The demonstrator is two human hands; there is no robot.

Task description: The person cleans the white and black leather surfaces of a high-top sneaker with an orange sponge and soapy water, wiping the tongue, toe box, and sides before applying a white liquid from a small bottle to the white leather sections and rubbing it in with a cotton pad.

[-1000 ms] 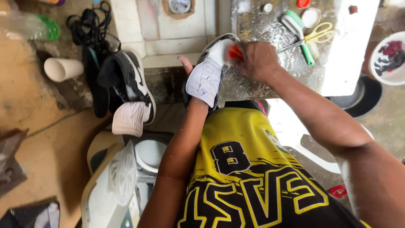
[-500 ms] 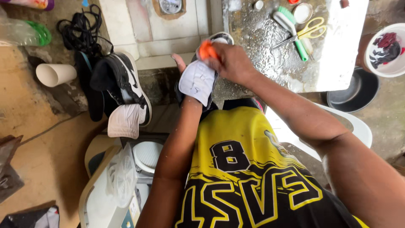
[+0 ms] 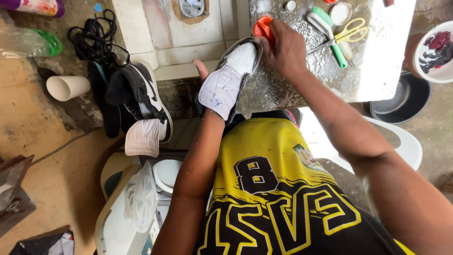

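Observation:
A white and black sneaker (image 3: 229, 78) leans on the edge of a wet grey tabletop (image 3: 377, 56). My left hand (image 3: 202, 70) is pushed inside the shoe, so only the thumb shows beside the tongue. My right hand (image 3: 283, 45) grips an orange brush (image 3: 262, 26) at the shoe's toe, over the tabletop. Soapy water covers the table around the toe.
A green and white brush (image 3: 325, 23), yellow scissors (image 3: 347, 34) and a small round lid (image 3: 339, 13) lie on the table. A second black and white sneaker (image 3: 141, 97), black laces (image 3: 94, 38) and a paper cup (image 3: 66, 87) sit on the floor at left. A white bowl (image 3: 436, 52) is at right.
My right hand has carried the orange brush from the shoe's tongue up to the toe, onto the table edge. The shoe's toe has tilted further onto the table.

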